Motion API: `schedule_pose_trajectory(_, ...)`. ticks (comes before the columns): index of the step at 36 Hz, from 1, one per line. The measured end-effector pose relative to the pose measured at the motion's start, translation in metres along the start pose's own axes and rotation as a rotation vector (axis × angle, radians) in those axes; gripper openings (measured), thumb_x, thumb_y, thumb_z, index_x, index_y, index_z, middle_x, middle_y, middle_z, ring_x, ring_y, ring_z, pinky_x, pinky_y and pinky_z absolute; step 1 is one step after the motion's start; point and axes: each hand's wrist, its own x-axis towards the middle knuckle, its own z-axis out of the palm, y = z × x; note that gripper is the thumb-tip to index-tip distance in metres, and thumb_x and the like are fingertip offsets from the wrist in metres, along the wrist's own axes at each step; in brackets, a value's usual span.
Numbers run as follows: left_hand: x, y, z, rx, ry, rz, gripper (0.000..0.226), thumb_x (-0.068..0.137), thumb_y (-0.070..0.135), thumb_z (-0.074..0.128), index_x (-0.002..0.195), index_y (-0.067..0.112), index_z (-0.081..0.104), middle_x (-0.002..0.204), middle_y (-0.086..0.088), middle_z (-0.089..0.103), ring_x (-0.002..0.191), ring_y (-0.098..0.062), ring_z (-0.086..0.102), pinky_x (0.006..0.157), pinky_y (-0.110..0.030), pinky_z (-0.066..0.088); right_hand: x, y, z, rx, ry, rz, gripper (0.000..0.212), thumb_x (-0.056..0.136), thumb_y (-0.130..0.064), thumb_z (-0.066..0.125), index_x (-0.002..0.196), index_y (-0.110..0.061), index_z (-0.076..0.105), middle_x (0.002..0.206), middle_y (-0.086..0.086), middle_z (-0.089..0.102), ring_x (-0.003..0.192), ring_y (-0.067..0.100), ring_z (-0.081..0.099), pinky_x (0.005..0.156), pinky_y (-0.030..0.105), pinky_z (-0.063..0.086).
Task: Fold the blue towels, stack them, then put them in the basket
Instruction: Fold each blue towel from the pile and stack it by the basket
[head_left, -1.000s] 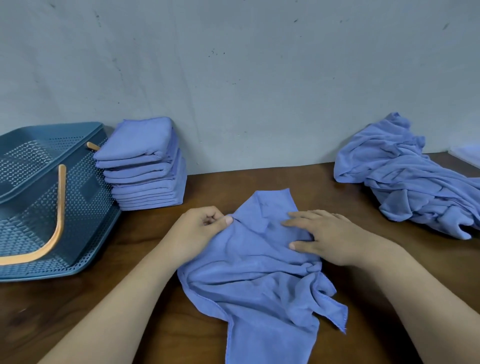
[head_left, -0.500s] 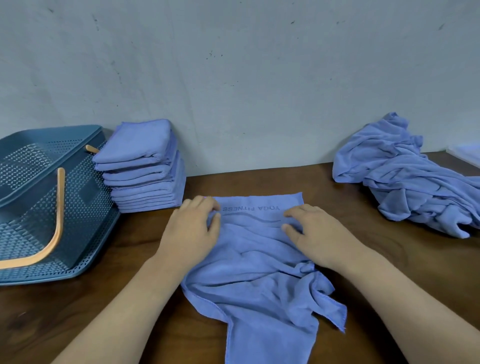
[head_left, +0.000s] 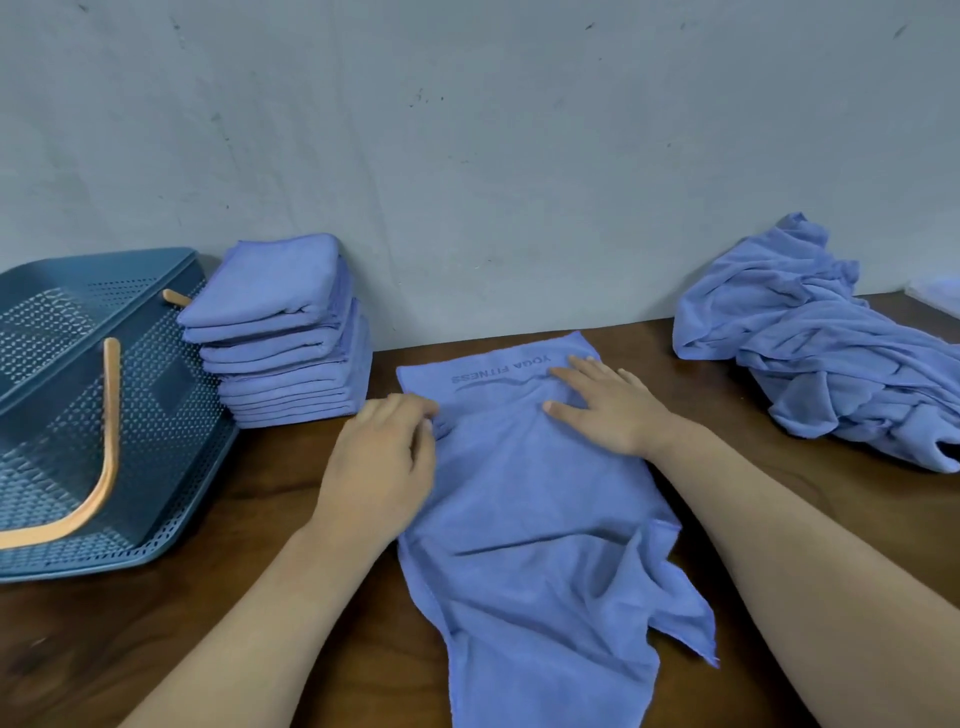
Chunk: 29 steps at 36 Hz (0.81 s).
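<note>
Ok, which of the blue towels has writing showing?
The spread towel in the middle, printed YOGA FITNESS near its far edge; the folded stack and crumpled pile show none.

Dark wood-grain table (head_left: 156, 649) butts against a scuffed grey wall (head_left: 519, 156); pale flat thing (head_left: 937, 291) at the far right edge, too cropped to identify.

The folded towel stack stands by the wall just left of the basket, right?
No. In the head view the folded towel stack stands by the wall just right of the basket, not left.
</note>
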Motion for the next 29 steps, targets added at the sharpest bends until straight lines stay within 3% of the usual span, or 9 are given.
schedule_pose_trajectory(2, -0.003, 0.011, 0.002, 0.063, -0.106, 0.063, 0.034, 0.098, 0.031, 0.044, 0.120, 0.025, 0.069, 0.115, 0.009, 0.070, 0.105, -0.021, 0.062, 0.091, -0.040, 0.052, 0.001, 0.000, 0.003, -0.028, 0.031, -0.010, 0.074, 0.100, -0.077, 0.031, 0.165, -0.044, 0.020, 0.177, -0.009, 0.005, 0.162, 0.010, -0.001, 0.131, 0.047, 0.002)
schedule_pose_trajectory(4, -0.008, 0.017, 0.010, 0.133, -0.243, 0.049, 0.049, 0.097, 0.043, 0.036, 0.136, 0.032, 0.063, 0.136, 0.013, 0.065, 0.126, -0.017, 0.058, 0.105, -0.039, 0.046, 0.001, 0.001, 0.006, -0.047, 0.052, -0.011, 0.076, 0.100, -0.077, 0.029, 0.166, -0.043, 0.017, 0.177, -0.008, 0.005, 0.163, 0.011, -0.001, 0.131, 0.047, 0.003)
schedule_pose_trajectory(6, -0.012, 0.014, 0.015, 0.188, -0.335, -0.052, 0.057, 0.101, 0.054, 0.028, 0.152, 0.037, 0.047, 0.159, 0.017, 0.047, 0.146, -0.013, 0.042, 0.120, -0.043, 0.034, -0.001, 0.004, 0.008, -0.059, 0.073, -0.010, 0.078, 0.099, -0.080, 0.027, 0.167, -0.044, 0.013, 0.177, -0.007, 0.003, 0.163, 0.012, -0.003, 0.131, 0.048, 0.004)
schedule_pose_trajectory(8, -0.010, 0.003, 0.015, 0.183, -0.363, -0.189, 0.058, 0.107, 0.057, 0.027, 0.160, 0.038, 0.035, 0.169, 0.016, 0.031, 0.155, -0.013, 0.029, 0.126, -0.047, 0.025, -0.003, 0.007, 0.010, -0.071, 0.091, -0.020, 0.079, 0.098, -0.081, 0.026, 0.166, -0.046, 0.010, 0.177, -0.009, 0.002, 0.163, 0.013, -0.004, 0.131, 0.050, 0.006)
schedule_pose_trajectory(10, -0.007, -0.006, 0.012, 0.151, -0.357, -0.269, 0.059, 0.107, 0.056, 0.033, 0.162, 0.035, 0.031, 0.171, 0.014, 0.028, 0.157, -0.014, 0.025, 0.128, -0.049, 0.022, -0.005, 0.008, 0.011, -0.082, 0.109, -0.032, 0.079, 0.098, -0.081, 0.025, 0.166, -0.046, 0.009, 0.177, -0.010, 0.004, 0.163, 0.015, -0.001, 0.130, 0.052, 0.009)
schedule_pose_trajectory(15, -0.009, -0.004, 0.012, 0.120, -0.351, -0.264, 0.057, 0.108, 0.053, 0.035, 0.163, 0.036, 0.030, 0.172, 0.011, 0.026, 0.159, -0.016, 0.020, 0.129, -0.049, 0.019, -0.007, 0.006, 0.010, -0.113, 0.107, -0.026, 0.078, 0.098, -0.081, 0.023, 0.166, -0.044, 0.015, 0.175, -0.013, 0.013, 0.162, 0.016, 0.007, 0.129, 0.054, 0.011)
schedule_pose_trajectory(21, -0.017, -0.006, 0.008, 0.077, -0.457, -0.230, 0.059, 0.108, 0.059, 0.031, 0.164, 0.041, 0.024, 0.176, 0.012, 0.012, 0.163, -0.012, 0.003, 0.132, -0.045, 0.004, -0.022, 0.005, 0.007, -0.105, 0.055, 0.011, 0.079, 0.095, -0.085, 0.022, 0.165, -0.048, 0.014, 0.176, -0.012, 0.006, 0.162, 0.015, 0.002, 0.130, 0.055, 0.007)
schedule_pose_trajectory(25, -0.029, -0.010, 0.001, 0.034, -0.384, -0.194, 0.056, 0.107, 0.058, 0.041, 0.159, 0.040, 0.037, 0.172, 0.014, 0.025, 0.161, -0.012, 0.013, 0.131, -0.041, 0.012, -0.040, 0.008, 0.002, -0.100, 0.240, -0.022, 0.075, 0.094, -0.083, 0.036, 0.160, -0.045, 0.034, 0.170, -0.011, 0.028, 0.157, 0.018, 0.025, 0.126, 0.049, 0.023)
schedule_pose_trajectory(29, -0.041, -0.012, -0.015, -0.089, -0.196, -0.148, 0.036, 0.105, 0.045, 0.054, 0.139, 0.034, 0.059, 0.150, 0.015, 0.051, 0.144, -0.012, 0.043, 0.122, -0.041, 0.035, -0.065, 0.010, 0.004, 0.109, 0.336, -0.140, 0.048, 0.097, -0.065, 0.052, 0.138, -0.041, 0.061, 0.147, -0.018, 0.054, 0.139, 0.014, 0.048, 0.116, 0.045, 0.038)
